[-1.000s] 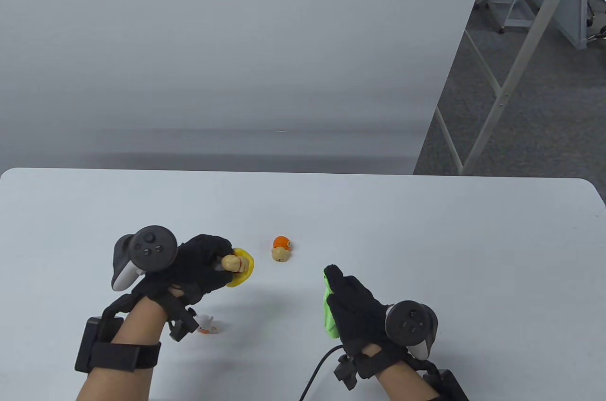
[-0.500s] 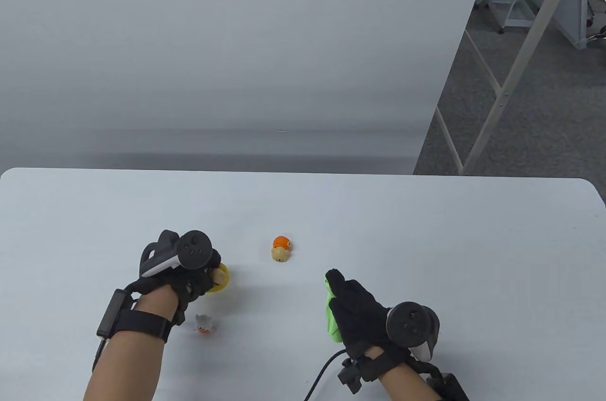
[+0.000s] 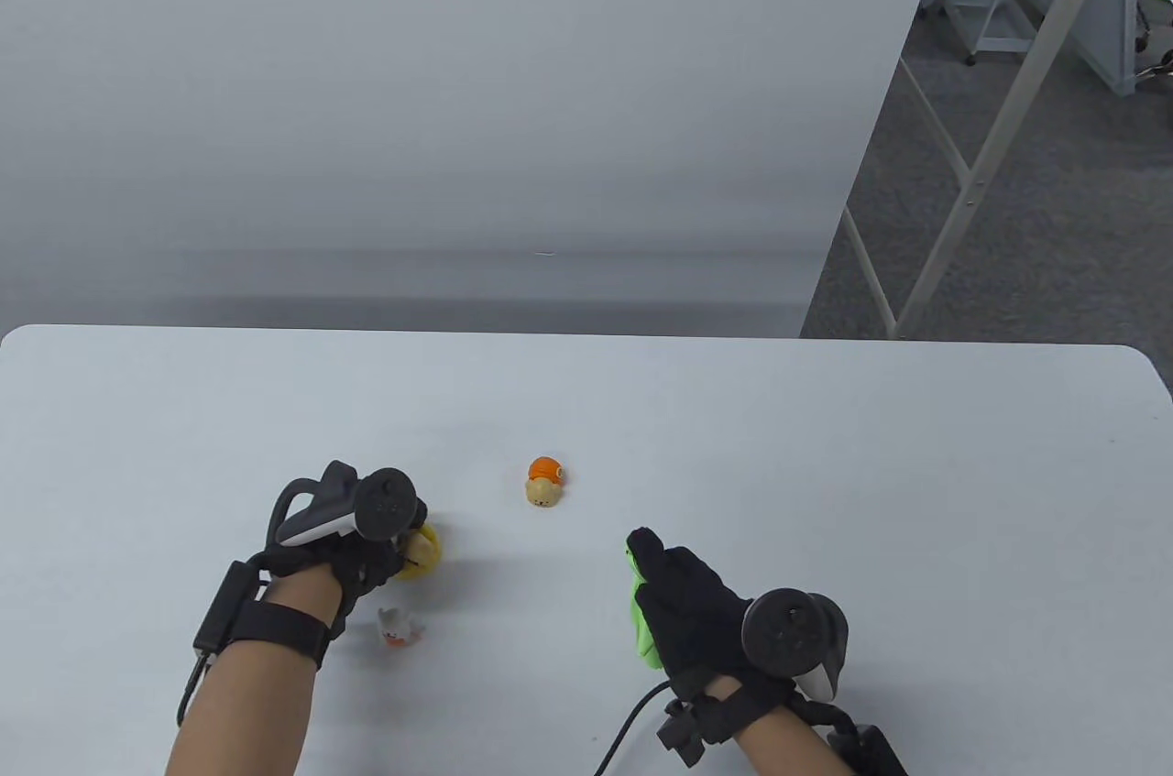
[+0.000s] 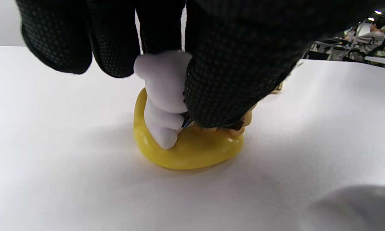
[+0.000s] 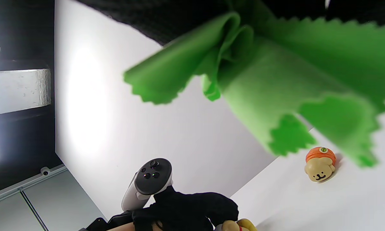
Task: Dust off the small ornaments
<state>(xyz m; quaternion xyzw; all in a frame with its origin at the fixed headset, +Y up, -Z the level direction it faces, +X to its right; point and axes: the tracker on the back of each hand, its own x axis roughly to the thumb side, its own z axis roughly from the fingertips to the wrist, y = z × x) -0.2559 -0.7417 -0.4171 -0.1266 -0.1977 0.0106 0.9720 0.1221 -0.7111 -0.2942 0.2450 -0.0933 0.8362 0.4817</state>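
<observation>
Since a second ago the left hand point(image 3: 367, 551) has lowered the yellow-based ornament point(image 4: 192, 150) onto the table point(image 3: 825, 464) and still grips its top. The right hand point(image 3: 692, 606) holds the green cloth point(image 3: 640, 620), fingers curled round it; an orange-capped ornament point(image 3: 543, 483) sits between them

White table point(image 3: 825, 464), yellow-based figurine point(image 3: 423, 552), orange-capped figurine point(image 3: 543, 482), small white figurine point(image 3: 396, 627)

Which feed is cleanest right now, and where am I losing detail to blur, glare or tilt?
Table view: even light, sharp, soft shadows; the left hand hides most of the yellow-based ornament. Left wrist view: fingers fill the top, a blurred pale shape sits bottom right. Right wrist view: tilted, the green cloth is soft-edged up close, glare on the wall.
</observation>
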